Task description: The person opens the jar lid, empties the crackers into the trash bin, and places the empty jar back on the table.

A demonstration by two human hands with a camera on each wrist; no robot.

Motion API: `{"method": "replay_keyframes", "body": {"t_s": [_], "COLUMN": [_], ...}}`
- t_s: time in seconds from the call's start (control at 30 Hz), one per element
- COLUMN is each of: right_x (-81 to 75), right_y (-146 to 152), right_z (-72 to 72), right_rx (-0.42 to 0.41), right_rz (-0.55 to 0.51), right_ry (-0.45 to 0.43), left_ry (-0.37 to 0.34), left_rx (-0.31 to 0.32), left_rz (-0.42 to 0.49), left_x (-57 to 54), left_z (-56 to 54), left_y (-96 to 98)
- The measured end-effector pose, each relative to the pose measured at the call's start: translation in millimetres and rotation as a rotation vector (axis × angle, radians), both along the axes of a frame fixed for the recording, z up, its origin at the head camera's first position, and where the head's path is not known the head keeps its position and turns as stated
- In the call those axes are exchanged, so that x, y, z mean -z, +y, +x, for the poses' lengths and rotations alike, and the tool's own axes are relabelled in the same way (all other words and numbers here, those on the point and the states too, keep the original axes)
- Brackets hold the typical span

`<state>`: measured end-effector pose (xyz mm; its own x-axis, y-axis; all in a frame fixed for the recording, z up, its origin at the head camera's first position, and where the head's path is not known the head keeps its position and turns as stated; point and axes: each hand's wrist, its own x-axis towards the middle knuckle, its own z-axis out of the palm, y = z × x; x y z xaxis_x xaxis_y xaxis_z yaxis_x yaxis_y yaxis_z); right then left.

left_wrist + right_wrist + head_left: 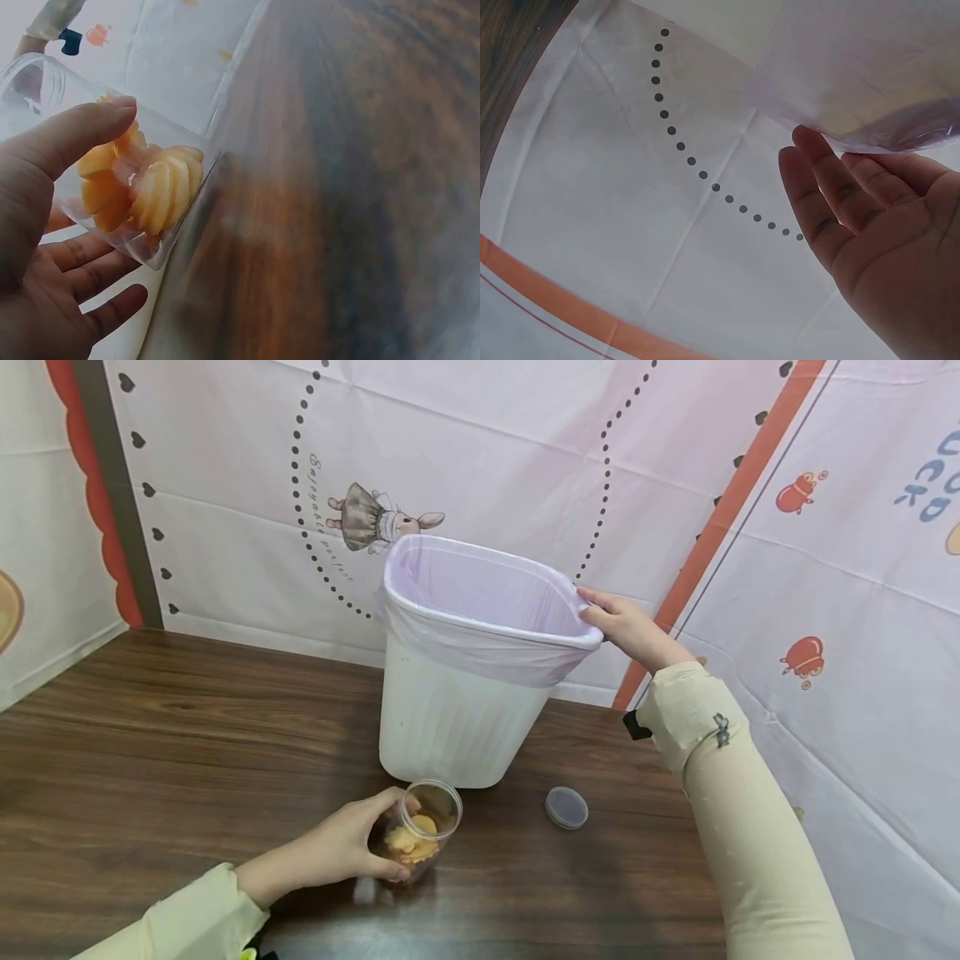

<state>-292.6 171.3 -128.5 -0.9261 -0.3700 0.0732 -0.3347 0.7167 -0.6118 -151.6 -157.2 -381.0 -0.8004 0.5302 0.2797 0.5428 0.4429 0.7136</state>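
Observation:
My left hand (348,847) grips a clear plastic jar (441,807) around its side, thumb on one side and fingers on the other. The jar's mouth is uncovered, and yellow swirled cookies (166,189) lie inside it. Behind the jar stands a white trash bin (457,718), lined with a thin purple bag (480,647) folded over its rim. My right hand (626,625) holds the bin's right rim at the corner, over the liner. From below, in the right wrist view, its fingers (821,169) reach up to the bag's edge.
A round clear lid (567,807) lies on the dark wooden table (187,760), right of the jar and bin. Printed cloth (480,460) with a rabbit figure hangs right behind the bin. More printed cloth (885,710) closes off the right side.

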Motion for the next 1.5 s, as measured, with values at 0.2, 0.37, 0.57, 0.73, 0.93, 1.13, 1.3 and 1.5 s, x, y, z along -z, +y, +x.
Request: {"method": "replay_keyframes", "body": {"t_s": [0.2, 0.37, 0.57, 0.73, 0.93, 1.13, 1.3, 1.5], "right_x": [0.6, 0.9, 0.8, 0.9, 1.2, 1.2, 1.1, 1.4], "right_y": [0.2, -0.2, -0.3, -0.1, 0.5, 0.7, 0.7, 1.0], "right_z": [-0.2, 0.0, 0.4, 0.0, -0.3, -1.0, -0.4, -0.1], "right_rx": [-0.004, -0.008, -0.010, -0.007, -0.010, -0.013, -0.014, -0.012], "right_rz": [-0.010, -0.016, -0.016, -0.017, -0.023, -0.027, -0.030, -0.027], "right_ry": [0.001, -0.002, -0.002, -0.003, -0.008, -0.005, -0.009, -0.001], "left_ry": [0.039, 0.069, 0.068, 0.070, 0.075, 0.082, 0.099, 0.109], "left_rx": [0.007, 0.014, 0.002, 0.013, -0.004, -0.025, -0.059, -0.101], "left_rz": [0.003, 0.018, 0.017, 0.037, 0.044, 0.038, 0.026, 0.010], "left_x": [-2.4, -3.7, -5.8, -9.5, -10.5, -13.4, -15.6, -17.4], "left_z": [0.2, -0.9, -1.9, -2.5, -5.0, -6.7, -9.1, -12.2], "left_y": [-3.5, -5.5, -7.3, -8.8, -10.4, -15.0, -20.2, -25.1]}}
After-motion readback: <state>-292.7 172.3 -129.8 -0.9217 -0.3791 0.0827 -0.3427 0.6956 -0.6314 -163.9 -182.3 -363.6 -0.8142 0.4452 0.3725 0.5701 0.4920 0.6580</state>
